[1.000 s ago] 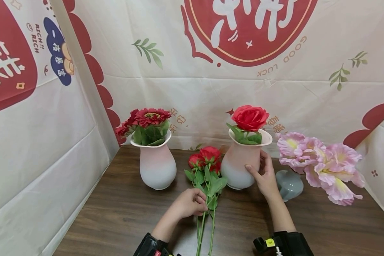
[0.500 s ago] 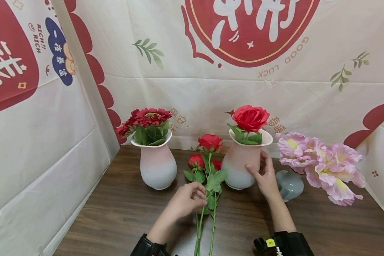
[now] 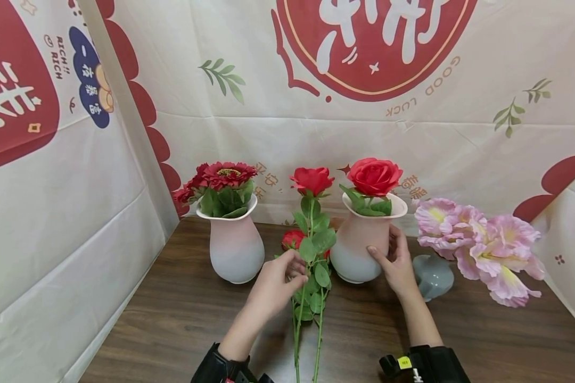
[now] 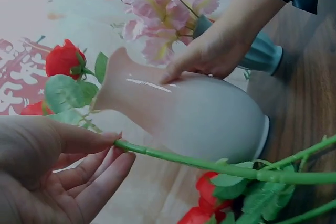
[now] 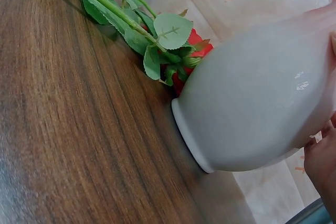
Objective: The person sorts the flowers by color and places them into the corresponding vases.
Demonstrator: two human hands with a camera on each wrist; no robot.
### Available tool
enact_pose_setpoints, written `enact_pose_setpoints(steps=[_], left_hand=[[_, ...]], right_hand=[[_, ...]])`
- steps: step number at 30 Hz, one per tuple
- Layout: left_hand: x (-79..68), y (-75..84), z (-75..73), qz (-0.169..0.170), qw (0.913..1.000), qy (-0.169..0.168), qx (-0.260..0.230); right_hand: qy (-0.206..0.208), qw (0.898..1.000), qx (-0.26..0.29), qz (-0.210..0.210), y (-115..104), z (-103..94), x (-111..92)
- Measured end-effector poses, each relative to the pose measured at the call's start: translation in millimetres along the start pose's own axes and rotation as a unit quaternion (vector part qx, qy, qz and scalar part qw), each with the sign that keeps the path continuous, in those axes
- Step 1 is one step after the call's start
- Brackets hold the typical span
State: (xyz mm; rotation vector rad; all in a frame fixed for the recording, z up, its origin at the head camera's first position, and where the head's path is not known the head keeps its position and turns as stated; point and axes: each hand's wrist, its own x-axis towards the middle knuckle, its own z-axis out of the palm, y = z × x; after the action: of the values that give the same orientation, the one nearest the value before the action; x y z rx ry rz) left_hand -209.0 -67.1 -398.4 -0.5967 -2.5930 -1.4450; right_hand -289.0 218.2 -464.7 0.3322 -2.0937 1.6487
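Observation:
My left hand (image 3: 275, 282) pinches the green stem (image 4: 173, 158) of a red rose (image 3: 312, 181) between thumb and fingertips. The rose stands upright, its bloom raised between two vases. Other red roses (image 3: 292, 239) lie on the table beneath it, their stems pointing toward me. With thumb in front and fingers behind, my right hand (image 3: 396, 263) grips the right side of a pink-to-white vase (image 3: 359, 244), which stands upright on the table. One red rose (image 3: 375, 176) with green leaves is in that vase's mouth. Part of the right hand is cut off in the right wrist view.
A matching vase (image 3: 236, 250) at left holds dark red daisy-like flowers (image 3: 227, 174). Right of my right hand, a blue-grey vase (image 3: 433, 276) has large pink blooms (image 3: 489, 244) leaning right. Printed cloth (image 3: 287, 149) hangs behind the brown wooden table (image 3: 172, 319).
My left hand has moved up and away from me, raising one rose off the others on the table. The right hand and the vase it grips have stayed still.

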Motion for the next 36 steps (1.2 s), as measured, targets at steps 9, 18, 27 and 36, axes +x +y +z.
enact_pose_setpoints(steps=[9, 18, 27, 36], left_hand=[[5.2, 16.3, -5.9, 0.04, 0.9972, 0.061, -0.01], [11.7, 26.2, -8.1, 0.117, 0.9823, 0.111, -0.096], [27.7, 53.4, -11.6, 0.202, 0.9611, 0.153, -0.109], [47.8, 83.6, -18.4, 0.27, 0.934, 0.178, -0.152]], right_hand=[[0.003, 1.0, 0.001, 0.003, -1.0, 0.1, 0.2], [0.003, 1.0, 0.003, 0.005, -2.2, 0.9, -0.1], [0.011, 1.0, 0.011, 0.001, -1.5, 1.6, 0.2], [0.014, 1.0, 0.018, 0.001, -3.4, 2.0, -0.2]])
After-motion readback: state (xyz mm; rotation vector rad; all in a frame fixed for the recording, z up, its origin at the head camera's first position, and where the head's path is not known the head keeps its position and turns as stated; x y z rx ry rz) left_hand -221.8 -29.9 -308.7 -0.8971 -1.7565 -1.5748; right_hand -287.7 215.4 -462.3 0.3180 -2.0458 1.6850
